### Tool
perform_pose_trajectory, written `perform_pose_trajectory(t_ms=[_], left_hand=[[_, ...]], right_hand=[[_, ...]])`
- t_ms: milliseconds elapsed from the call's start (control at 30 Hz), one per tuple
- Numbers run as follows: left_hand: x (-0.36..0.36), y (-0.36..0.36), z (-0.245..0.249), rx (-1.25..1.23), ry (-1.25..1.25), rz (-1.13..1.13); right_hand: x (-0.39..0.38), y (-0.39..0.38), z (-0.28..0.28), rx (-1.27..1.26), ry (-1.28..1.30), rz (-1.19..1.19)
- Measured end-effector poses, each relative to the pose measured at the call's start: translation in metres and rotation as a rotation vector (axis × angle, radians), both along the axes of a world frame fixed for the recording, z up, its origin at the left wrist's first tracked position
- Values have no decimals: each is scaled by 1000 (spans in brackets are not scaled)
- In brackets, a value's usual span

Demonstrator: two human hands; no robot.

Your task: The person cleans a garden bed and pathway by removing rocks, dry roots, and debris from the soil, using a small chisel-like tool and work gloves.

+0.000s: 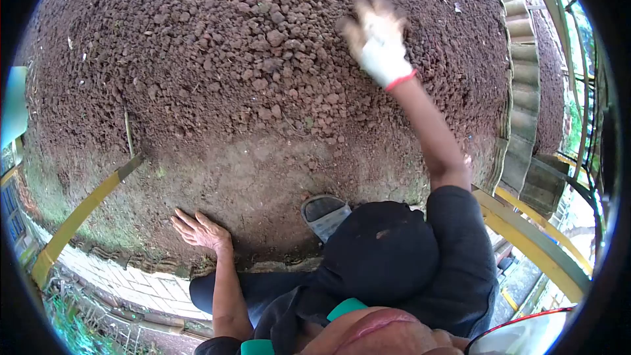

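My right hand [380, 34] wears a white work glove with dirty fingers and a red cuff. It is over the loose clumped soil [269, 46], blurred by motion, its fingers apart with nothing seen in them. Whether it touches the soil is hard to tell. Bare and spread, my left hand [201, 231] rests on the smooth packed earth [230, 164] in front of the soil. A grey sandal [327, 217] shows beside my knee [381, 250] in dark trousers.
A thin stick [129, 133] stands in the soil at left, near a yellow curved bar [85, 207]. Another yellow bar [539, 250] runs at right. Wavy tiles [524, 85] edge the bed on the right. White blocks [131, 283] lie below left.
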State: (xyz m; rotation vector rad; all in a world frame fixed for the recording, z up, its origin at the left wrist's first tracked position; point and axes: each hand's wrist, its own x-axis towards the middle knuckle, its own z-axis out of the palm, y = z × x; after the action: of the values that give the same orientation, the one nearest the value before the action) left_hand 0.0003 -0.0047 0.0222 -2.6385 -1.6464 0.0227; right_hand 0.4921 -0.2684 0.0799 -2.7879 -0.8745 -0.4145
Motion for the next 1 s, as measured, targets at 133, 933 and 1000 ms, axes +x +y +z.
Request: perform_pose_trajectory(t_ms=[133, 933, 1000], left_hand=[[-12, 3, -10, 39, -70, -39], [198, -38, -33, -232, -232, -248], [187, -36, -27, -245, -177, -320]], right_hand=[[-101, 2, -4, 5, 193, 335], [-257, -182, 43, -83, 443, -79], [-249, -157, 30, 25, 387, -57]])
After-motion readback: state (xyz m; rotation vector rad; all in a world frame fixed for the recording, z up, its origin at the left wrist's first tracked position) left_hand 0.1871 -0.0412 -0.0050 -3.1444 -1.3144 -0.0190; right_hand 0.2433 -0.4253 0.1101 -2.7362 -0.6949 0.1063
